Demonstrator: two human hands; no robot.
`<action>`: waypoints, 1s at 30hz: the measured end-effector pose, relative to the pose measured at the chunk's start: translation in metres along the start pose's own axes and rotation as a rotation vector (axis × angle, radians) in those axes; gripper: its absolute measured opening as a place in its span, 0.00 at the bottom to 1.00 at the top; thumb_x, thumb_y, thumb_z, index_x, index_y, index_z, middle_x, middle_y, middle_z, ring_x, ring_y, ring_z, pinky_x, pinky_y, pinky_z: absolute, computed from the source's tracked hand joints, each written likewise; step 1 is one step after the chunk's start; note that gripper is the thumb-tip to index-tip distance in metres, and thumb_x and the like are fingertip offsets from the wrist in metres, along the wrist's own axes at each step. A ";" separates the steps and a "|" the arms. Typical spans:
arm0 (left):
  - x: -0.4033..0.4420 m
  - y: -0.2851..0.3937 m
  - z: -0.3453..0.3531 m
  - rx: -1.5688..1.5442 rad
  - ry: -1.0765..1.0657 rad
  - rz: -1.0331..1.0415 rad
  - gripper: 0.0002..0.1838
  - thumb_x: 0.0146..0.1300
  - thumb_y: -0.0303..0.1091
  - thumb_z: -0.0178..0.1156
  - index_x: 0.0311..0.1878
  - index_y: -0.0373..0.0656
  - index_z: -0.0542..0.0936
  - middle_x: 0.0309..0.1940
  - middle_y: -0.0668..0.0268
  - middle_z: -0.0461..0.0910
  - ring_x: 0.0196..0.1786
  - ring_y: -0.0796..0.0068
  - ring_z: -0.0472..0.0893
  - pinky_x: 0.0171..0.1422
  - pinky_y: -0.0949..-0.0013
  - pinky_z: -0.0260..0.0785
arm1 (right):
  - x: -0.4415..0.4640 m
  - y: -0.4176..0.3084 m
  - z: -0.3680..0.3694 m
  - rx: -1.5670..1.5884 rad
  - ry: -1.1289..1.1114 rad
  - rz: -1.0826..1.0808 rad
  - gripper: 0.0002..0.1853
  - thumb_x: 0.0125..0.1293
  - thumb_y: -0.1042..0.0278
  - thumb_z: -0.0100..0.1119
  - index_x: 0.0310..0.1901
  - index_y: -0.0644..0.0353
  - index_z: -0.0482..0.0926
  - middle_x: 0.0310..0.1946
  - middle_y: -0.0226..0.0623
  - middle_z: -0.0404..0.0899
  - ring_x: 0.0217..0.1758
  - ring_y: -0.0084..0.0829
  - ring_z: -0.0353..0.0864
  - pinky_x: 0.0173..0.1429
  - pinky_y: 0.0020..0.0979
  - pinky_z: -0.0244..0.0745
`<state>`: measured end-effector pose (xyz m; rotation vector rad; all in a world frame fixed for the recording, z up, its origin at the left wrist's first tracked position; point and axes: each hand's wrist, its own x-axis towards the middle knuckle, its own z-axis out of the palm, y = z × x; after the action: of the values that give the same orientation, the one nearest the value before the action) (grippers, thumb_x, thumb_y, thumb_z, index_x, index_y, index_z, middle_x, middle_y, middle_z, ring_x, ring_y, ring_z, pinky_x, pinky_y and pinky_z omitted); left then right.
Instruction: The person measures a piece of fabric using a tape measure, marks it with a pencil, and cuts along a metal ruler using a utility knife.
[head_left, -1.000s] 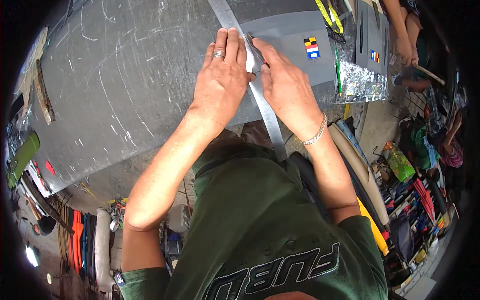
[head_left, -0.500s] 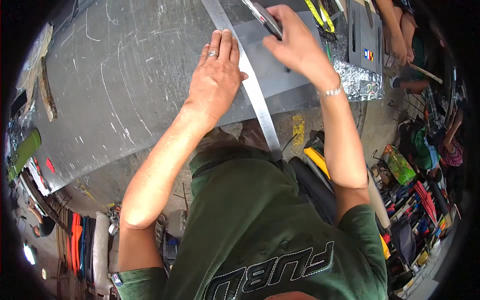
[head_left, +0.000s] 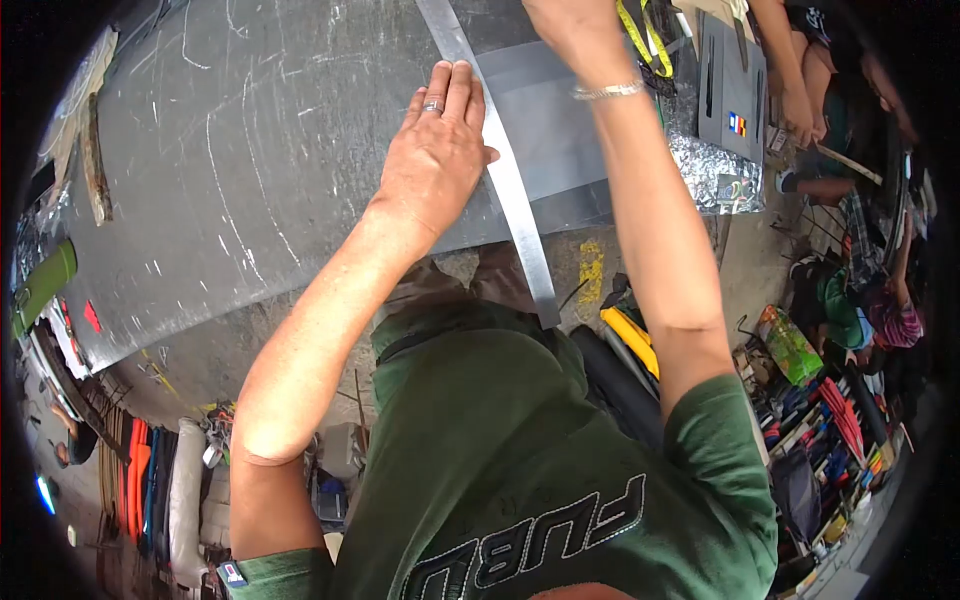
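A long metal ruler (head_left: 512,195) lies across the dark worktable (head_left: 320,140), its near end jutting past the table edge towards my shirt. My left hand (head_left: 435,155) rests flat along the ruler's left side, fingers stretched forward and the thumb over the metal. Under the ruler and to its right is a translucent grey sheet (head_left: 550,125). My right hand (head_left: 580,35) is at the top edge of the view, above the far part of this sheet. Its fingers are cut off by the frame, so what they hold is hidden.
A yellow tape measure (head_left: 648,42) lies right of my right hand. Beyond it are a grey panel with a small flag patch (head_left: 737,123) and silver foil (head_left: 700,170). Another person's hand (head_left: 798,110) is at the right. Fabric rolls (head_left: 188,490) stand at the lower left.
My right hand has moved forward, away from my body, and partly out of view; the cutter-like tool seen in it earlier no longer shows. My left hand stays on the ruler.
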<state>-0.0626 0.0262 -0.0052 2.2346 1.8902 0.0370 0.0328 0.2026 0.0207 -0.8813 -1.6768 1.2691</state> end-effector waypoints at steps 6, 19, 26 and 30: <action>-0.001 -0.001 0.002 -0.010 0.022 -0.002 0.42 0.72 0.48 0.64 0.77 0.27 0.64 0.81 0.46 0.61 0.85 0.51 0.58 0.87 0.54 0.59 | 0.031 0.024 0.011 0.545 0.259 0.019 0.22 0.85 0.45 0.47 0.65 0.54 0.72 0.28 0.23 0.72 0.24 0.20 0.71 0.31 0.23 0.69; 0.000 -0.001 0.003 -0.015 0.055 0.009 0.42 0.70 0.47 0.67 0.77 0.27 0.65 0.79 0.46 0.64 0.84 0.50 0.60 0.86 0.55 0.60 | 0.006 0.068 0.043 0.333 -0.075 0.348 0.29 0.84 0.38 0.39 0.36 0.56 0.75 0.15 0.27 0.69 0.12 0.22 0.65 0.16 0.27 0.62; -0.001 -0.001 0.003 -0.019 0.059 0.007 0.42 0.70 0.47 0.67 0.77 0.28 0.65 0.78 0.46 0.64 0.84 0.51 0.61 0.86 0.55 0.61 | 0.002 0.065 0.044 0.289 -0.067 0.312 0.29 0.84 0.38 0.39 0.37 0.57 0.74 0.15 0.28 0.69 0.11 0.22 0.65 0.15 0.27 0.60; 0.000 -0.002 0.005 -0.034 0.073 0.004 0.42 0.69 0.47 0.67 0.77 0.28 0.65 0.78 0.46 0.65 0.84 0.50 0.62 0.86 0.55 0.61 | 0.001 0.063 0.043 0.303 -0.069 0.359 0.29 0.84 0.39 0.39 0.37 0.57 0.74 0.14 0.28 0.68 0.10 0.22 0.64 0.14 0.27 0.60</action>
<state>-0.0637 0.0252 -0.0104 2.2442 1.9063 0.1514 -0.0044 0.2021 -0.0458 -0.9863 -1.3637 1.7600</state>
